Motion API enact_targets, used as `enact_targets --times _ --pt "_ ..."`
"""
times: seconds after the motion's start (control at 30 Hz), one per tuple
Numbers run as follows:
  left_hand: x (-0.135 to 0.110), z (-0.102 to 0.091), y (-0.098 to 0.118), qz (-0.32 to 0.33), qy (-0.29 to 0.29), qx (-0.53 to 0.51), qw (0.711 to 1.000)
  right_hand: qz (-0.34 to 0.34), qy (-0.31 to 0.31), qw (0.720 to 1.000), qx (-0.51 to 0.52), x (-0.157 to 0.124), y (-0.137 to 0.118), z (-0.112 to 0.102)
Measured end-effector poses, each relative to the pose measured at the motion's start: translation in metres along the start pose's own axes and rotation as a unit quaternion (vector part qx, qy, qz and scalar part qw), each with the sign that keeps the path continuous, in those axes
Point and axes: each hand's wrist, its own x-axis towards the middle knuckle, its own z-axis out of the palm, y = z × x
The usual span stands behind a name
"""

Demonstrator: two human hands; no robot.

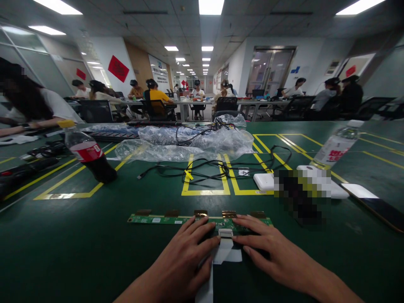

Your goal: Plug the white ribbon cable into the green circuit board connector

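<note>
A long, narrow green circuit board (186,220) lies crosswise on the table, copper-coloured flexible tabs along its far edge. A white flat ribbon cable (224,248) meets a white connector (225,232) at the board's near edge; whether it is fully seated I cannot tell. My left hand (191,254) rests upper fingers on the board, while its index finger and thumb are at the cable's left side, closed on it as far as I can see. On the other side, my right hand (268,244) has its fingers spread, with fingertips at the board and the cable's right edge.
Beyond the board lie tangled black cables (221,168) and clear plastic wrap (189,141). A cola bottle (91,155) stands left; a clear bottle (336,145), white case (264,182) and phone (378,206) are right. A person (34,97) sits at far left.
</note>
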Motion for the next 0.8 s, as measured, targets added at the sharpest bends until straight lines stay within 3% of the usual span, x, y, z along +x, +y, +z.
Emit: enact_targets --times 0.8 --pt "0.0019 0.0067 -0.0033 -0.009 0.022 -0.005 1.000 0.009 0.000 1.000 0.005 -0.0001 0.0010 0.0013"
